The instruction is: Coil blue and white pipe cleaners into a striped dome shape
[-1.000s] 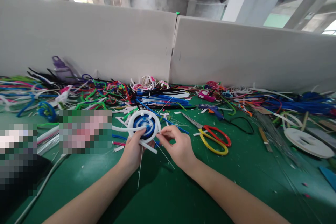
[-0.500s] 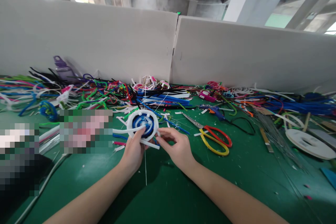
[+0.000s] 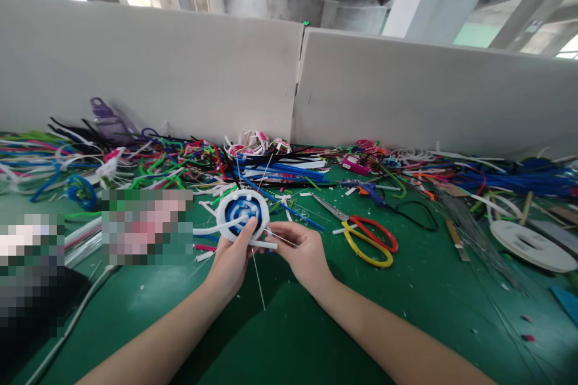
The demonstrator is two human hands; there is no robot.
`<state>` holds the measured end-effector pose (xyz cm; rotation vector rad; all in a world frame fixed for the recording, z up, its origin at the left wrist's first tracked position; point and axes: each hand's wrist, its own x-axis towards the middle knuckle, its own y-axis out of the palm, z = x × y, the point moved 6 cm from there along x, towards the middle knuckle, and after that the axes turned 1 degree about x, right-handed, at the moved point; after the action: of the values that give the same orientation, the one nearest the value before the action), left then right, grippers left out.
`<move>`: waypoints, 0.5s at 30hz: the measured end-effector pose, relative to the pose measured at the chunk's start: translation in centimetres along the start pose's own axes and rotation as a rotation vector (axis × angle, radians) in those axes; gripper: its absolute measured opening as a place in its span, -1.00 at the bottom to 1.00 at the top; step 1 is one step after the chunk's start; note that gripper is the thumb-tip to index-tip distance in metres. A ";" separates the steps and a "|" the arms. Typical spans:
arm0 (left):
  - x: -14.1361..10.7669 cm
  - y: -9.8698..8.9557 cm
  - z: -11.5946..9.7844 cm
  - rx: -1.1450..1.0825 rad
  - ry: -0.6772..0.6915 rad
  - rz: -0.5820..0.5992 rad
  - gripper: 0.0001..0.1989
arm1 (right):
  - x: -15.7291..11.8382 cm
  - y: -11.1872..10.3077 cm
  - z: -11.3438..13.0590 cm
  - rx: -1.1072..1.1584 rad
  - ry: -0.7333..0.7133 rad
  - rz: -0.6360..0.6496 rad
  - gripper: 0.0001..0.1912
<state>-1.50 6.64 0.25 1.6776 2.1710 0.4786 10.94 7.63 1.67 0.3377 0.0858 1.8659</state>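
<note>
A round coil of white and blue strips (image 3: 220, 216), with a white outer ring and blue-and-white rings inside, is held above the green table in my left hand (image 3: 232, 261). My left thumb presses on its face; the fingers behind are mostly hidden. Thin stiff wires stick out of the coil at top and bottom. My right hand (image 3: 301, 252) is at the coil's right edge, its fingers pinched around a thin wire (image 3: 282, 237) that runs out from the coil. One free white strip end (image 3: 270, 245) points right below the coil, beside my right fingertips.
Scissors (image 3: 368, 240) with red and yellow handles lie to the right. Behind them is a blue glue gun (image 3: 372, 194) with a black cord. Heaps of coloured strips line the white partition (image 3: 180, 66). A white reel (image 3: 533, 246) lies far right, a purple bottle (image 3: 108, 121) stands back left.
The coil has turned slightly counterclockwise, its top wires swinging left and its lower wire right. My left thumb has shifted right across its face. A wire now shows across my right fingers.
</note>
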 end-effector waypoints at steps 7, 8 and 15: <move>-0.1 -0.5 0.6 0.001 -0.049 -0.088 -0.67 | 0.1 0.4 0.3 0.027 -0.067 0.053 -0.66; -0.2 -0.5 0.7 -0.005 -0.053 -0.091 -0.66 | 0.1 0.4 0.2 0.055 -0.054 0.050 -0.68; -0.3 0.2 1.2 -0.030 -0.060 0.006 -0.66 | 0.3 0.5 -1.4 0.227 0.116 -0.079 -0.73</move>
<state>-0.65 6.45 -0.69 1.6619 2.1066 0.4549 10.04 7.89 0.49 0.3761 0.3876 1.8000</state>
